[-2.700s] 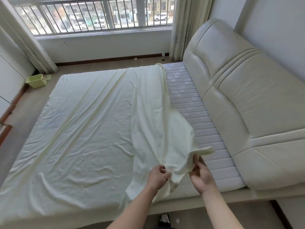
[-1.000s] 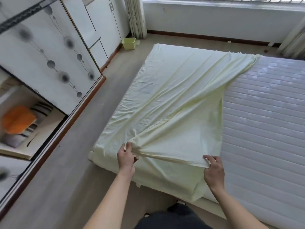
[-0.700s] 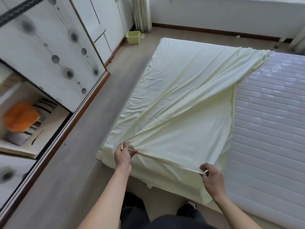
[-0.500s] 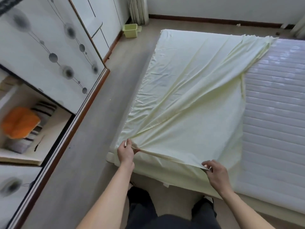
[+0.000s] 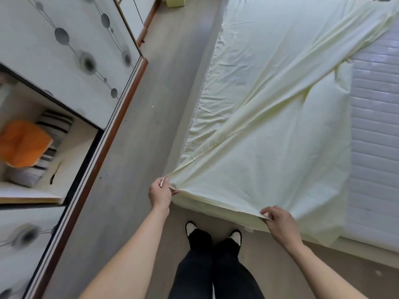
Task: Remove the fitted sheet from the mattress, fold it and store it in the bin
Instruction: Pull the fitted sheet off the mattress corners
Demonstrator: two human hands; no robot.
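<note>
I see the left hand [image 5: 160, 193] clenched on a gathered corner of the pale yellow sheet [image 5: 269, 130], thumb and fingers pinching the cloth at the near left corner of the mattress [image 5: 375, 130]. The right hand [image 5: 278, 223] pinches the sheet's folded edge further along the foot of the bed, thumb underneath and fingers curled over the top. Between the two hands the edge runs taut and straight. From the left hand a ridge of cloth rises diagonally away toward the far right corner, where the sheet bunches up. Beyond the right hand and out to its right, the quilted white mattress lies bare. The sheet covers the rest of the bed ahead of both hands, partly doubled over itself.

Below the hands, dark trousers and two shoes [image 5: 212, 230] stand on the grey floor [image 5: 157, 100]. To the left of the left hand, across the floor, stands a patterned wardrobe [image 5: 64, 50] with an open shelf holding an orange cushion [image 5: 22, 143] on striped bedding. A green bin [image 5: 176, 1] shows only in part at the top edge, far ahead of the left hand.
</note>
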